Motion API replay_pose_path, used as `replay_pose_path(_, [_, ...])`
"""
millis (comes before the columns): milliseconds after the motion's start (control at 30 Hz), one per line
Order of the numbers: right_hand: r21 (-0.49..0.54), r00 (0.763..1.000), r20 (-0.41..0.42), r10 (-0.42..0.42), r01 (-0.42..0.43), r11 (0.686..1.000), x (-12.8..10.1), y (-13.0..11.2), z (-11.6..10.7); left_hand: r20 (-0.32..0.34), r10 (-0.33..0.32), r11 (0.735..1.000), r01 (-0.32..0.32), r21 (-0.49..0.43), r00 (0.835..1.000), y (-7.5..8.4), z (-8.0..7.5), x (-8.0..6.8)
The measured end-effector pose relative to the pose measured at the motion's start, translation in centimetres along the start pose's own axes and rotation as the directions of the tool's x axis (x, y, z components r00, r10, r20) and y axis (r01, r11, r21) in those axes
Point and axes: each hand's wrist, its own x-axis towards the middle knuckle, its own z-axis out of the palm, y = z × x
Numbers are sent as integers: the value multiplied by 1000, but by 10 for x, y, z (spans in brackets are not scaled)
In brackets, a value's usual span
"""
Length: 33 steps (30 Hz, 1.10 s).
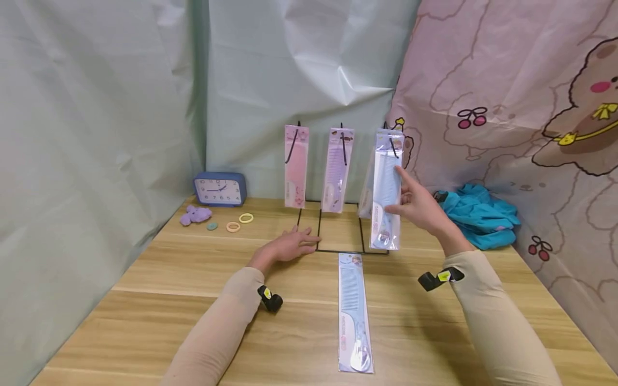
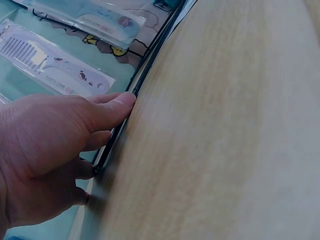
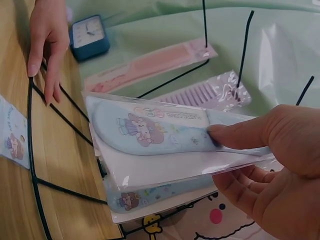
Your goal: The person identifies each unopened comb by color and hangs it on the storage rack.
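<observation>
- Our right hand (image 1: 419, 206) pinches the pale blue plastic comb in its clear packet (image 1: 388, 190), which hangs at the right hook of the black wire display rack (image 1: 361, 231) — thumb in front, fingers behind.
- Our left hand (image 1: 289, 246) lies flat, fingers relaxed, and presses the rack's base on the wooden worktop (image 1: 193, 300).
- We judge that the packet could slip off the hook, or the light rack could tip if this hand lifts.
- A second blue packaged comb (image 1: 354, 313) lies on the worktop, near us.

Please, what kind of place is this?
Probably a staged tabletop made to look like a small shop display: packaged combs hang on a black wire rack on a wooden table, with plastic sheets as backdrop.
</observation>
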Motion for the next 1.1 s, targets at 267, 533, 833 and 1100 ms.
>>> replay_pose_path(267, [39,1000,0,14,-14,999,15,-1,2,9,0,1000,0,8,1000,0,0,0])
replay_pose_path(533, [37,998,-5,56,-56,998,23,0,2,7,3,1000,-3,26,1000,-1,0,1])
replay_pose_path(833, [68,999,12,49,-50,996,27,4,1,11,-7,1000,7,22,1000,0,0,1])
replay_pose_path(1100, [97,1000,22,14,-16,995,31,8,4,9,-11,1000,11,25,1000,0,0,1])
